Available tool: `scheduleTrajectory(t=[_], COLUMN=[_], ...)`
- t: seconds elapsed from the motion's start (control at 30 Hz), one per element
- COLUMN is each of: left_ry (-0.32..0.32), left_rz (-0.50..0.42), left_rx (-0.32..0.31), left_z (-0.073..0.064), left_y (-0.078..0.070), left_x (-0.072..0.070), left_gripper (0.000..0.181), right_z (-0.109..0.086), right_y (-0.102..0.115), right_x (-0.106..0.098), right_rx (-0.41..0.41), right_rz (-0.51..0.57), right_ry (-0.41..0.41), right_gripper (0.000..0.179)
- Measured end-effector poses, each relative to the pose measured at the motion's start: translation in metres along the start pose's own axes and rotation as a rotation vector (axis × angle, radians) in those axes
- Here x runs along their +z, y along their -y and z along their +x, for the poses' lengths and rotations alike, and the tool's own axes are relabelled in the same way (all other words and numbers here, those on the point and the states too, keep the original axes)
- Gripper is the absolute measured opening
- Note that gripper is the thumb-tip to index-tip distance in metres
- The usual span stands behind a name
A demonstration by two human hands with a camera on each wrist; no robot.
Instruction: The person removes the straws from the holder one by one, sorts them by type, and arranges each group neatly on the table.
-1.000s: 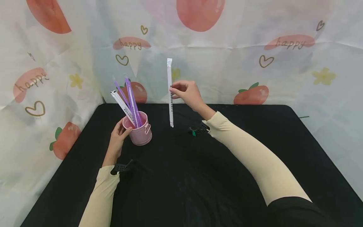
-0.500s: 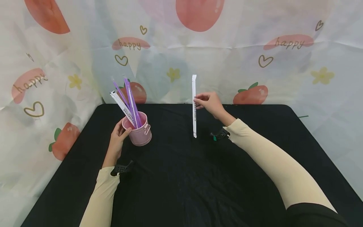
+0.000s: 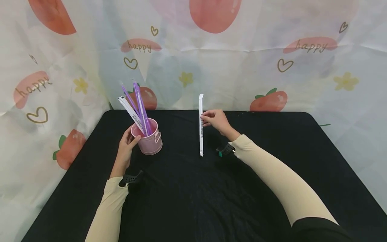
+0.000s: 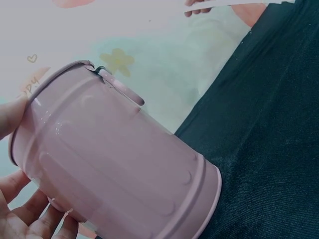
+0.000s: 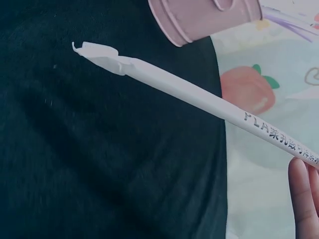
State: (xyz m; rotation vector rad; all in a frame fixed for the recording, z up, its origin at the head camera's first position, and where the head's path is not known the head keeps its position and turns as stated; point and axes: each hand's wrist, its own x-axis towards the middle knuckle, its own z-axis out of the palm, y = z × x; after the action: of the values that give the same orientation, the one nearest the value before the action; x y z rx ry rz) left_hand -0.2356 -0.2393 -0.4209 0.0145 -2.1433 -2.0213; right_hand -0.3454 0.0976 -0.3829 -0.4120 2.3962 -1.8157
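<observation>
On the left of the head view stands a small pink metal bucket (image 3: 149,147) with a side handle. My left hand (image 3: 124,149) grips its near left side, thumb at the rim and fingers round the wall. Several straws lean inside it: purple straws (image 3: 141,109) in clear wrappers and white paper-wrapped straws (image 3: 129,110). My right hand (image 3: 218,121) pinches another white paper-wrapped straw (image 3: 201,143), upright, to the right of the bucket. Dark print runs along this wrapper. In the right wrist view its lower end (image 5: 99,56) looks crimped, with a shadow on the cloth.
A black cloth (image 3: 181,195) covers the table. Behind it and to the left hangs a pale printed backdrop (image 3: 235,74) with fruit, hearts and flowers. Black straps (image 3: 228,149) sit at both wrists.
My right hand has moved right and down with the wrapped straw, then slightly back left and lower. My left hand and the bucket have stayed in place.
</observation>
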Motion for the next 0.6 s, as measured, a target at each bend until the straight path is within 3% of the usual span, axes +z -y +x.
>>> scheduleTrajectory(t=[0.27,0.6], left_ry=[0.006,0.016], left_rz=[-0.006,-0.033], left_rx=[-0.006,-0.006], left_z=[-0.001,0.000], left_y=[-0.001,0.001], left_x=[0.000,-0.001], left_gripper=[0.056,0.056], right_z=[0.008,0.016], right_y=[-0.010,-0.021], right_x=[0.024,0.045], right_rx=[0.020,0.145], right_rz=[0.068,0.152], right_ry=[0.011,0.016], right_gripper=[0.024,0.027])
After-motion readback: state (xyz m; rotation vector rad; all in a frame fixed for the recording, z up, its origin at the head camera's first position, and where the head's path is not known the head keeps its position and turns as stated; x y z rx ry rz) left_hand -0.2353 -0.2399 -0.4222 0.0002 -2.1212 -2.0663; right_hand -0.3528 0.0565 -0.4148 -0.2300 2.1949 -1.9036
